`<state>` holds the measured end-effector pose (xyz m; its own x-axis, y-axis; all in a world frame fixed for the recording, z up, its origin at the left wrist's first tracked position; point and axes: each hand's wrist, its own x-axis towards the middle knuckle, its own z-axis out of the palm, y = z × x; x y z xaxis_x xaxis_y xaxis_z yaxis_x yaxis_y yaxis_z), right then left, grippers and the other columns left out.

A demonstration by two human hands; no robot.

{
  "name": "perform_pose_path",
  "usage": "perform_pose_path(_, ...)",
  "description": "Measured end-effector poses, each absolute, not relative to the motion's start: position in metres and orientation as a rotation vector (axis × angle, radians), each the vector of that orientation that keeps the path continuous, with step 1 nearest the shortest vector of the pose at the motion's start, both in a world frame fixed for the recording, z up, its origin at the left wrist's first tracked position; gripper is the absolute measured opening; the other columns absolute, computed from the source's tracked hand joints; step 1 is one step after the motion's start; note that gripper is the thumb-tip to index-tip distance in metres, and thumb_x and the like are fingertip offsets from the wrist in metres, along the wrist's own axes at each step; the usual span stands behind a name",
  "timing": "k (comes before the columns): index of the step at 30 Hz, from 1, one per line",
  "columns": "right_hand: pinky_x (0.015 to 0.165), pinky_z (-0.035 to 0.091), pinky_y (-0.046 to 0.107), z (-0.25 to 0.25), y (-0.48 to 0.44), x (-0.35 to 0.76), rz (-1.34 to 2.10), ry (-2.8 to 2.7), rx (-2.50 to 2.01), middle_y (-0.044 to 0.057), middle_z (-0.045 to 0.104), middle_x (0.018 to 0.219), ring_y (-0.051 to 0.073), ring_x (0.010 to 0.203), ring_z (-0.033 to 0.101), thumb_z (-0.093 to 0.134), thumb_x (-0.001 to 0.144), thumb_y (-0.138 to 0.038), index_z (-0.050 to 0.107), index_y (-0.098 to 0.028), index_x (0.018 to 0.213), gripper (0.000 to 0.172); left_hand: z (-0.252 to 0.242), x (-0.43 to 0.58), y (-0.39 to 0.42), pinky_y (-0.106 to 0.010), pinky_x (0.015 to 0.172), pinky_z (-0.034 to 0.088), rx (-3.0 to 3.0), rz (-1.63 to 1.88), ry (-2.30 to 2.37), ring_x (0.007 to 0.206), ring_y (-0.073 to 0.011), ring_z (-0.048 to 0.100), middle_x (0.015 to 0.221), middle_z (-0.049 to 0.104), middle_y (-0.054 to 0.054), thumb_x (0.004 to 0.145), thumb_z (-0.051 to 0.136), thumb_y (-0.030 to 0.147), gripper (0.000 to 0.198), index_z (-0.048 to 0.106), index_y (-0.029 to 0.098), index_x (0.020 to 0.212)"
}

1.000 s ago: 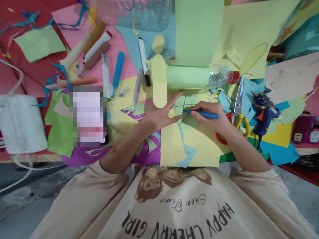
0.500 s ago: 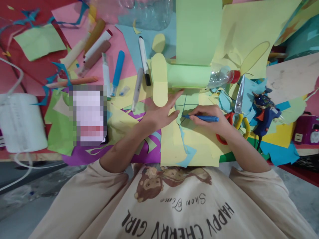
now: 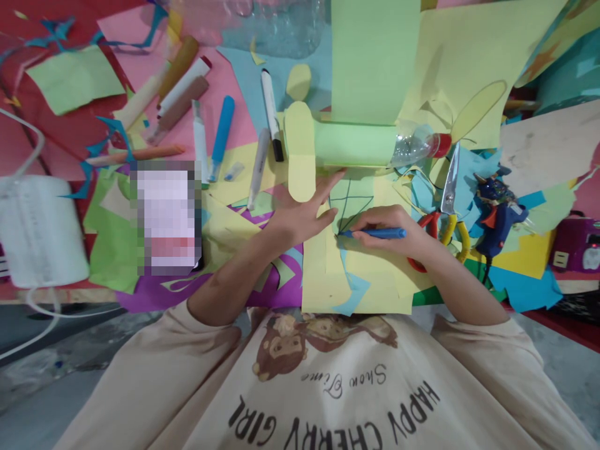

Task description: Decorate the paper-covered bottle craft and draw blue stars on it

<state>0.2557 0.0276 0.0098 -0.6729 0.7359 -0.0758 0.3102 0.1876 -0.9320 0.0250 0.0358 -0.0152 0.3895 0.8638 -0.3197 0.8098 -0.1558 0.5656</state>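
Observation:
My right hand pinches a blue marker, its tip down on a pale green paper marked with dark crossing lines. To the left of that sheet my left hand lies flat with fingers spread, the index finger reaching along the paper's upper left. A rounded yellow paper strip covers part of the left hand's back. Just above both hands rests a clear plastic bottle with a red cap, wrapped in light green paper.
Scissors with red and yellow handles lie right of my right hand, beside a blue glue gun. Several markers lie at the left. A phone and a white power bank-like box stand near the left edge.
The blue marker in my right hand has moved a little down and left, and a dark slanting line on the green paper shows longer. My left hand has stayed in place.

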Motion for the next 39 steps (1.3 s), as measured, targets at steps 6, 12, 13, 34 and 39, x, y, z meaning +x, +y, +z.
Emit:
perform_pose_path(6,0.058,0.046,0.025,0.011,0.028,0.256,1.517,-2.041,-0.977,0.002,0.072,0.072,0.011,0.061,0.058,0.064,0.094,-0.034,0.071,-0.017,0.081,0.022,-0.02,0.025,0.035,-0.041,0.102,0.043,1.952,0.129,1.42,0.096,-0.0213,0.054,0.112,0.061,-0.005,0.098,0.05,0.037,0.068,0.028,0.031,0.163)
perform_pose_path(12,0.065,0.053,0.027,0.006,0.035,0.259,1.098,-1.751,-1.183,0.002,0.075,0.081,0.014,0.07,0.067,0.07,0.09,-0.032,0.074,-0.02,0.089,0.012,-0.009,0.028,0.038,-0.042,0.098,0.045,1.898,0.052,1.395,0.099,-0.0234,0.057,0.118,0.06,-0.007,0.099,0.047,0.035,0.068,0.027,0.031,0.163)
perform_pose_path(13,0.067,0.054,0.028,0.005,0.036,0.259,1.044,-1.739,-1.194,0.003,0.076,0.083,0.015,0.073,0.069,0.07,0.09,-0.031,0.074,-0.021,0.09,0.011,-0.006,0.028,0.038,-0.042,0.098,0.045,1.886,0.039,1.392,0.1,-0.0236,0.057,0.118,0.059,-0.008,0.099,0.047,0.034,0.068,0.027,0.031,0.164)
perform_pose_path(34,0.08,0.059,0.036,-0.009,0.044,0.258,0.976,-1.802,-1.271,0.007,0.078,0.102,0.022,0.087,0.073,0.071,0.09,-0.039,0.075,-0.021,0.103,0.022,-0.002,0.031,0.04,-0.037,0.093,0.05,1.822,-0.015,1.45,0.098,-0.0214,0.058,0.119,0.058,-0.006,0.097,0.049,0.035,0.07,0.027,0.033,0.163)
perform_pose_path(39,0.082,0.059,0.038,-0.007,0.044,0.258,0.997,-1.81,-1.298,0.007,0.078,0.104,0.023,0.09,0.073,0.071,0.089,-0.036,0.075,-0.022,0.102,0.02,-0.001,0.031,0.04,-0.041,0.103,0.045,1.826,-0.002,1.431,0.101,-0.0224,0.06,0.119,0.059,-0.006,0.097,0.048,0.036,0.068,0.028,0.033,0.163)
